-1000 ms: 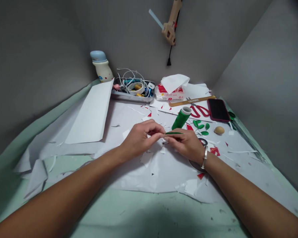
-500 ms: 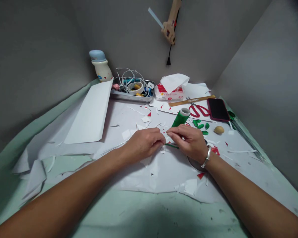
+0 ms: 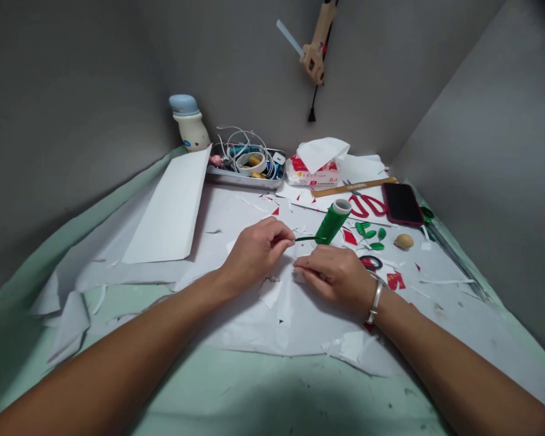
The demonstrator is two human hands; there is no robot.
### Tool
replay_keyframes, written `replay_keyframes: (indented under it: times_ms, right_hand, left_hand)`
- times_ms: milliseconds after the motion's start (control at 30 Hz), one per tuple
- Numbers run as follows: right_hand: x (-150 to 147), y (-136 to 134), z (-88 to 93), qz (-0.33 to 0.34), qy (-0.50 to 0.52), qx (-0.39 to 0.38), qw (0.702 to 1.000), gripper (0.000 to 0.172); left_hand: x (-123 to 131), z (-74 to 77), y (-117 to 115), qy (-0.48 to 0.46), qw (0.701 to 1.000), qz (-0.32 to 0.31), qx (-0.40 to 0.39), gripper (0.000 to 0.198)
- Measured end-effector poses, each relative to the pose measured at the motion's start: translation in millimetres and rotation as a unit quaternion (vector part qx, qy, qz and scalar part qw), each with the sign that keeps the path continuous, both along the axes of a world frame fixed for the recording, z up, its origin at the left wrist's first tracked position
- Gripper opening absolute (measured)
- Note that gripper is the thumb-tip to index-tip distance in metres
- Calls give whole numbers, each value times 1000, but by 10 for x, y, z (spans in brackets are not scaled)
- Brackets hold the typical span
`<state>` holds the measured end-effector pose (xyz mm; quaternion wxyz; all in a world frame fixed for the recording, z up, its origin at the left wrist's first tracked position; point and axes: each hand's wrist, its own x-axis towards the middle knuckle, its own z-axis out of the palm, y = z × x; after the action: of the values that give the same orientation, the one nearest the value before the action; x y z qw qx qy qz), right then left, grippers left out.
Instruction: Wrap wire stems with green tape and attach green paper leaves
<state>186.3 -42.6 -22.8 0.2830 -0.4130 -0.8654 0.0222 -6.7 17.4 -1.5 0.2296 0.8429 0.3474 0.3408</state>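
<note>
My left hand [image 3: 257,253] pinches a thin green stem [image 3: 306,238] between its fingertips. The stem reaches right and ends against a roll of green tape [image 3: 331,222] lying tilted on white paper. My right hand [image 3: 333,275] rests on the paper just below the stem, its fingers together and pointing left. Its thumb is hidden, and I cannot tell if it holds a small white scrap [image 3: 298,276]. A silver bangle [image 3: 375,301] circles that wrist. Several small green leaves [image 3: 369,234] lie to the right of the roll.
Red-handled scissors [image 3: 367,206], a wooden ruler [image 3: 354,187], a phone [image 3: 402,204] and a tissue pack [image 3: 313,171] lie at the back right. A metal tray of cables [image 3: 245,177] stands at the back. White and red scraps litter the paper.
My hands have moved apart. The left now holds the green stem higher, nearer the roll, and the right has dropped below it onto the paper.
</note>
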Motion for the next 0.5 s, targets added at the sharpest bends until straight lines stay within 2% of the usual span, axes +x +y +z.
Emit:
replay_keyframes:
  times_ms: [100, 200, 333, 433, 500]
  right_hand:
    - [-4, -23, 46, -4, -15, 60, 998, 20]
    - [31, 13, 70, -31, 49, 66, 996, 19]
    - [107, 106, 51, -95, 168, -6, 981, 17]
    - [151, 159, 7, -122, 210, -89, 966, 17]
    - [154, 169, -25, -103, 193, -129, 967, 16]
  left_hand:
    - [-2, -64, 5, 51, 998, -12, 42, 13]
    - [9, -101, -7, 101, 991, -74, 52, 13]
    - [22, -68, -30, 94, 984, -149, 6, 14]
    - [21, 7, -46, 44, 988, -140, -46, 11]
    - [18, 51, -51, 11, 990, -121, -66, 8]
